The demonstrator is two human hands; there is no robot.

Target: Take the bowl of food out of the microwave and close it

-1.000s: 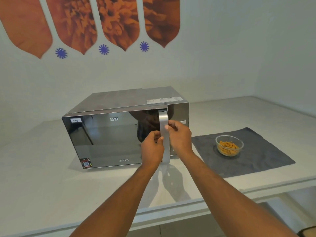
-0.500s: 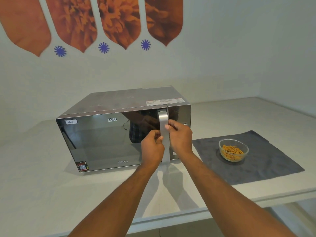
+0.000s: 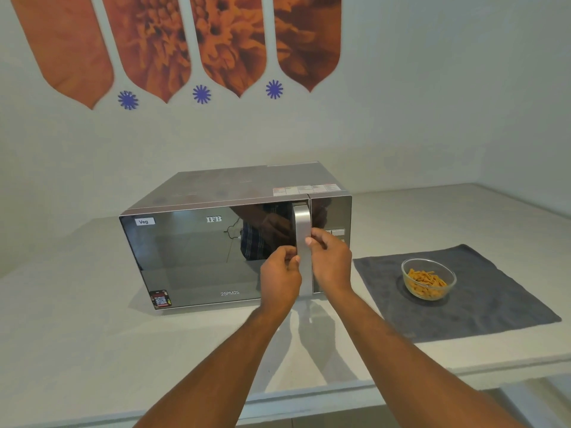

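Note:
A dark mirrored microwave (image 3: 200, 254) stands on the white counter with its door flush against the body. Its vertical silver handle (image 3: 301, 223) runs down the door's right side. My left hand (image 3: 279, 279) grips the handle from the left and my right hand (image 3: 330, 261) grips it from the right, both at mid height. A clear glass bowl (image 3: 429, 279) of orange pasta-like food sits on a grey cloth (image 3: 482, 304) to the right of the microwave, apart from both hands.
The white counter (image 3: 77, 350) runs left and right, with its front edge below my forearms. A wall with orange flower decals rises behind the microwave. The counter meets a side wall at the far right.
The microwave door has swung from slightly ajar on its left side to flush with the body. Both hands stayed on the handle. The bowl has not moved.

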